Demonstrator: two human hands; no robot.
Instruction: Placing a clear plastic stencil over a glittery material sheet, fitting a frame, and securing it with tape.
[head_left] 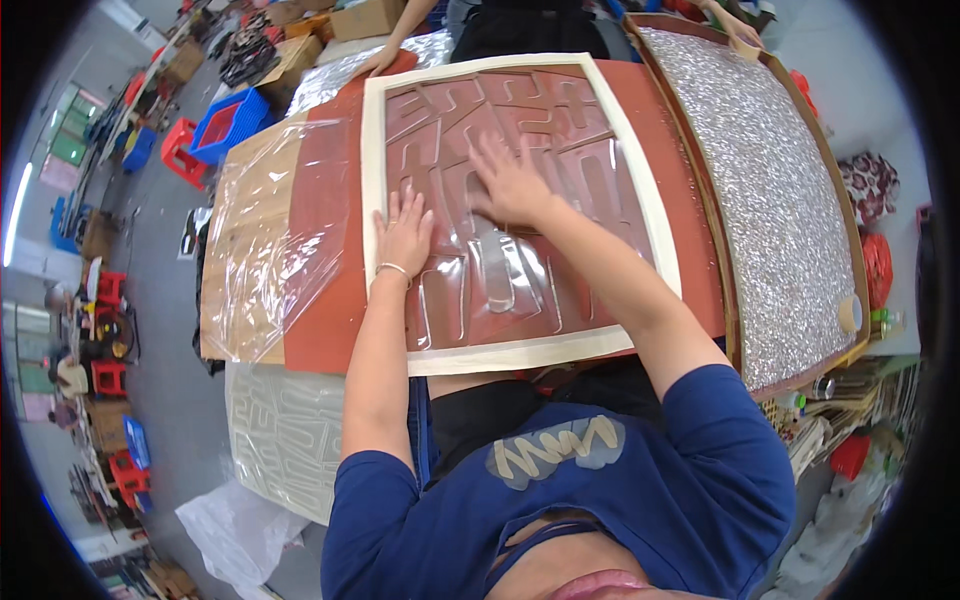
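Note:
A large cream-bordered panel point(373, 130) lies on a red-brown board point(325, 310) in front of me. Inside the border, a glossy clear sheet with raised, angular outlines point(600, 200) covers a reddish surface. My left hand point(405, 238) rests palm down across the inner left edge of the border, fingers stretched out. Over the middle of the clear sheet, my right hand point(512, 185) is spread palm down, and it grips nothing. Whether its palm presses on the sheet or hovers just above is hard to tell. A bracelet circles my left wrist.
Crumpled clear film point(265, 235) covers the board's left side. To the right stands a long shallow tray point(735, 340) with silvery glitter material and a tape roll point(850, 313). Across from me, another person's hand point(378, 62) touches the board. An embossed pale sheet point(285, 430) hangs lower left.

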